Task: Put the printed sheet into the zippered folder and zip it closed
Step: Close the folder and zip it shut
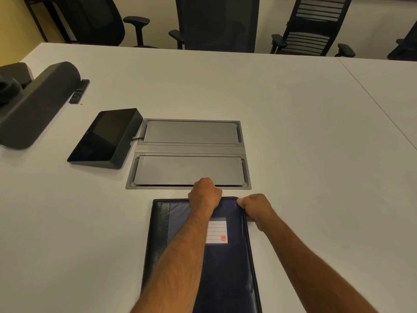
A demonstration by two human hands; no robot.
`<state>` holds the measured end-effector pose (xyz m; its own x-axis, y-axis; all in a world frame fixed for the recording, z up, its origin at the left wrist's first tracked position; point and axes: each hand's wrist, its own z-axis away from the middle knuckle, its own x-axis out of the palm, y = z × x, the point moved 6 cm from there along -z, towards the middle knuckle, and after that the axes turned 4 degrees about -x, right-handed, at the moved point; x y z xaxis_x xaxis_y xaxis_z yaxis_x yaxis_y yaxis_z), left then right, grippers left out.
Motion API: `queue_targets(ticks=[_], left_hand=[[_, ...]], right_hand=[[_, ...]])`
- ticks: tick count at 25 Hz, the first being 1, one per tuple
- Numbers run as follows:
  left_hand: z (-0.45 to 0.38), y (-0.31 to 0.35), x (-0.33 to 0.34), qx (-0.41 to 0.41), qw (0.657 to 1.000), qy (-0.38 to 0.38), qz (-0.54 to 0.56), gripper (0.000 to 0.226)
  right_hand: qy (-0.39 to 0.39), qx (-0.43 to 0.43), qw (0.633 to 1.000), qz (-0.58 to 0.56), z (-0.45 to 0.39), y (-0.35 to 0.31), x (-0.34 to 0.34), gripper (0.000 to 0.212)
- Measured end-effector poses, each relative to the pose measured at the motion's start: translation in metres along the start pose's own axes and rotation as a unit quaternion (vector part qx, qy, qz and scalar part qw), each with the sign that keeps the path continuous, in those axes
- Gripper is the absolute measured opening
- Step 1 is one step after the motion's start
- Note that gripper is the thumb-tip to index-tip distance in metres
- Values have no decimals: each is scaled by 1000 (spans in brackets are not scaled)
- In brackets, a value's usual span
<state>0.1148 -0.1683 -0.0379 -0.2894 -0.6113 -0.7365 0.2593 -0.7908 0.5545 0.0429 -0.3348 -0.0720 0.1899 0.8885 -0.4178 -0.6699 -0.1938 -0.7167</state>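
A dark blue zippered folder (pixel 228 267) with a black spine strip and a white label lies closed on the white table, long side toward me. My left hand (pixel 205 194) is a closed fist on the folder's far edge, near the middle; what it pinches is hidden. My right hand (pixel 256 208) grips the folder's far right corner, fingers curled over the edge. No printed sheet shows anywhere; the folder's inside is hidden.
A grey cable hatch (pixel 189 152) is set into the table just beyond the folder. A black touch panel (pixel 106 137) stands left of it, with a dark speaker bar (pixel 38 102) and a remote (pixel 79 91) farther left. Office chairs (pixel 216 21) line the far edge.
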Motion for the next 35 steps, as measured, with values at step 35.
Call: queue_targets(ticks=[35], left_hand=[[-13,-111,-102,-95,992,80,1,8]], right_hand=[[45,-28,995,89,7,0,-6,27]])
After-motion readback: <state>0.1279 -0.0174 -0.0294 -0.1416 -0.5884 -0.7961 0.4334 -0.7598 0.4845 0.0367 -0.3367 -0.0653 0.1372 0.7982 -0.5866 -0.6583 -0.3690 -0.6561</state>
